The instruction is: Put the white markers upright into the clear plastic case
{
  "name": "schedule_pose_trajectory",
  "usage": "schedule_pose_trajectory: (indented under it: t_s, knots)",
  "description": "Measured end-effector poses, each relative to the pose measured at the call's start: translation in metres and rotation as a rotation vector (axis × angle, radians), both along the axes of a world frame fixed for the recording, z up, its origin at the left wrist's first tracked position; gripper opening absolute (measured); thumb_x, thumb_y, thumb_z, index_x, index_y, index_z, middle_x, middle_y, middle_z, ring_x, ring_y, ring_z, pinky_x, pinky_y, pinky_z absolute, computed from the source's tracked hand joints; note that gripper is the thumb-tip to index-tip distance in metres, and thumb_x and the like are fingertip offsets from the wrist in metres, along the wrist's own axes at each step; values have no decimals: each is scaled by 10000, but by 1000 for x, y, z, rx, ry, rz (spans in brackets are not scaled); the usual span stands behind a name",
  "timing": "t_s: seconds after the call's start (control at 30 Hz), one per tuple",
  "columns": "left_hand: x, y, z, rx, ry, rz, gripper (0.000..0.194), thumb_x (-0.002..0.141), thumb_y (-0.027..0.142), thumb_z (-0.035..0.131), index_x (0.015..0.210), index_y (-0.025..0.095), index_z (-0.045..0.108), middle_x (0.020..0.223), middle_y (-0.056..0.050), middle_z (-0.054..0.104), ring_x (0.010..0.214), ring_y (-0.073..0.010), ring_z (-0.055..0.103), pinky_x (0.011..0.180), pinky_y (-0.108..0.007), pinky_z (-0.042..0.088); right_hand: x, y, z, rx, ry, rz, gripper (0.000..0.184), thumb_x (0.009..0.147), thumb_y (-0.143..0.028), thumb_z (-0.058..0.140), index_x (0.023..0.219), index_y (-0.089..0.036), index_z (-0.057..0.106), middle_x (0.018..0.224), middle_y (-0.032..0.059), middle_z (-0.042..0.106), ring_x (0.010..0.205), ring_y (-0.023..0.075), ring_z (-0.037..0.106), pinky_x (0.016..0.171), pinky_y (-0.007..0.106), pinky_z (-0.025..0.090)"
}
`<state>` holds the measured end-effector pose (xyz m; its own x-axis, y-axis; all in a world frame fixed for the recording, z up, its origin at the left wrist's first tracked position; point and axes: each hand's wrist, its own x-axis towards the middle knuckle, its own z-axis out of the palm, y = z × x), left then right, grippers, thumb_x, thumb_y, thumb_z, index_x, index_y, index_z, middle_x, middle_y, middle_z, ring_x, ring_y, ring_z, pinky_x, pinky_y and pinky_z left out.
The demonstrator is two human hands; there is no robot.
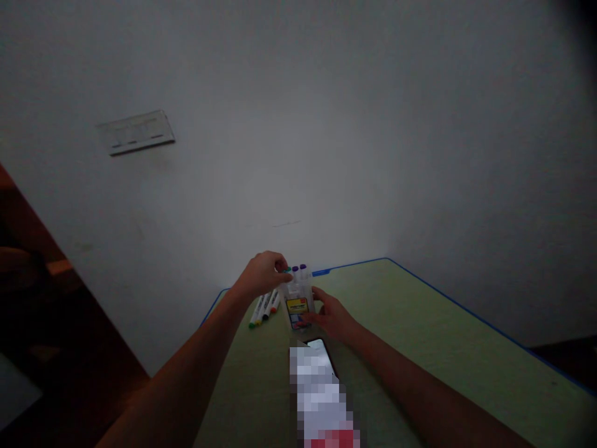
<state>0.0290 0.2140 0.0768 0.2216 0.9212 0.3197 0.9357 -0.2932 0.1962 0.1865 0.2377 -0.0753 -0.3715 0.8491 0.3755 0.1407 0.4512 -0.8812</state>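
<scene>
A clear plastic marker case point(298, 292) with a yellow and black label stands upright on the table. Two purple-capped markers point(299, 268) poke out of its top. My left hand point(267, 272) pinches a teal-capped marker point(288, 270) at the left of the case's opening; how deep it sits cannot be made out. Around the lower right side of the case, my right hand point(330, 316) is closed, with fingers on its front and side. Several white markers point(265, 308) with green, yellow, black and orange ends lie side by side left of the case.
In front of the case lies a phone point(321, 354), partly covered by a blurred patch. The pale green table point(396, 317) has a blue edge and meets a grey wall point(326, 155). A switch plate point(137, 132) is on the wall; dark reddish furniture stands at left.
</scene>
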Motion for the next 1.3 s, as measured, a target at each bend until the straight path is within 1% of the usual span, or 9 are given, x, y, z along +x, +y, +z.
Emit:
schedule_pose_trajectory:
  t_s: [0.2, 0.37, 0.5, 0.67, 0.77, 0.87, 1.0, 1.1, 1.3]
  knots:
    - [-6, -4, 7, -89, 37, -9, 180, 656, 235, 650, 807, 142, 677, 717, -36, 639, 651, -155, 563, 607, -253, 406, 0, 0, 0, -14, -30, -12, 508, 669, -262, 651, 1149, -185, 505, 1065, 84, 583, 622, 123, 527, 501, 218, 362]
    - [-6, 1, 2, -34, 57, -5, 222, 638, 270, 672, 824, 147, 673, 754, -34, 638, 653, -153, 554, 589, -247, 392, 1, 0, 1, -12, 0, 23, 483, 676, -223, 630, 1138, -193, 493, 1071, 56, 593, 643, 117, 526, 482, 201, 325]
    - [-5, 4, -1, -49, 50, -21, 212, 634, 278, 677, 790, 135, 672, 716, -34, 623, 637, -148, 539, 565, -241, 373, 1, -2, 1, -9, 10, 29, 470, 686, -229, 622, 1136, -192, 490, 1080, 60, 590, 576, 86, 491, 457, 192, 299]
    - [-4, 5, -2, -93, -10, -21, 249, 656, 376, 654, 731, 140, 678, 678, -36, 620, 609, -145, 532, 544, -245, 362, 0, -4, 4, -38, -18, 13, 487, 685, -251, 630, 1146, -184, 489, 1089, 82, 581, 477, 47, 423, 449, 195, 306]
    - [1, 3, -3, -85, -11, 22, 291, 671, 431, 633, 672, 143, 667, 644, -37, 617, 585, -144, 528, 532, -251, 349, 0, -4, 4, -45, -20, -1, 496, 673, -262, 646, 1142, -195, 501, 1091, 85, 578, 506, 63, 460, 455, 196, 322]
    - [7, 0, -3, -34, 49, 73, 254, 682, 400, 630, 661, 148, 656, 640, -34, 610, 589, -145, 522, 530, -256, 333, 0, -4, 4, -51, -14, -8, 505, 660, -264, 656, 1138, -202, 508, 1096, 85, 577, 568, 90, 505, 470, 197, 342]
    - [9, -4, -1, 1, 114, 97, 157, 671, 306, 625, 690, 153, 654, 676, -36, 610, 618, -147, 522, 540, -255, 331, 0, -4, 4, -55, -15, -3, 524, 659, -261, 650, 1156, -202, 497, 1095, 83, 581, 562, 90, 504, 477, 203, 353]
    - [8, -6, 3, 22, 122, 114, 151, 667, 296, 614, 702, 156, 656, 674, -34, 607, 614, -149, 520, 534, -257, 328, 1, -5, 4, -42, 2, 26, 504, 666, -249, 634, 1147, -198, 495, 1078, 68, 593, 572, 94, 512, 484, 204, 357]
    - [7, -6, 6, -63, 80, 88, 109, 648, 253, 632, 691, 153, 643, 646, -11, 600, 591, -133, 518, 526, -241, 332, 2, -4, 3, -24, 2, 44, 504, 673, -253, 628, 1154, -202, 484, 1095, 53, 595, 529, 76, 481, 466, 200, 327]
